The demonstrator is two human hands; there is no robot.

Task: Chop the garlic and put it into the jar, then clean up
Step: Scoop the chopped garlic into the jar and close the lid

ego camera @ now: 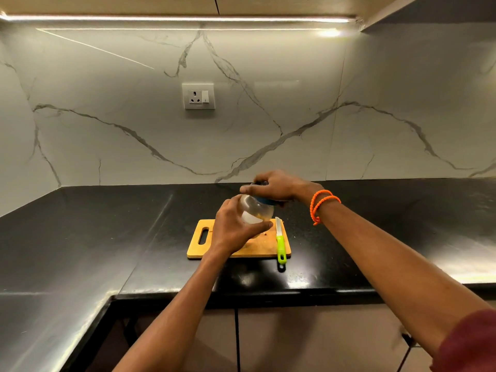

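A clear glass jar (255, 209) is held tilted above the wooden cutting board (252, 249), with pale chopped bits showing inside. My left hand (236, 226) grips the jar's body from below. My right hand (276, 185) grips the blue lid (264, 202) at the jar's top. A knife with a green handle (280, 244) lies along the board's right side, its handle end past the front edge. A few small scraps lie on the board near the blade.
The black countertop (107, 237) runs left into a corner and right along the marble wall. A wall socket (198, 96) sits above. The counter's front edge and cabinet doors (295, 339) are below the board.
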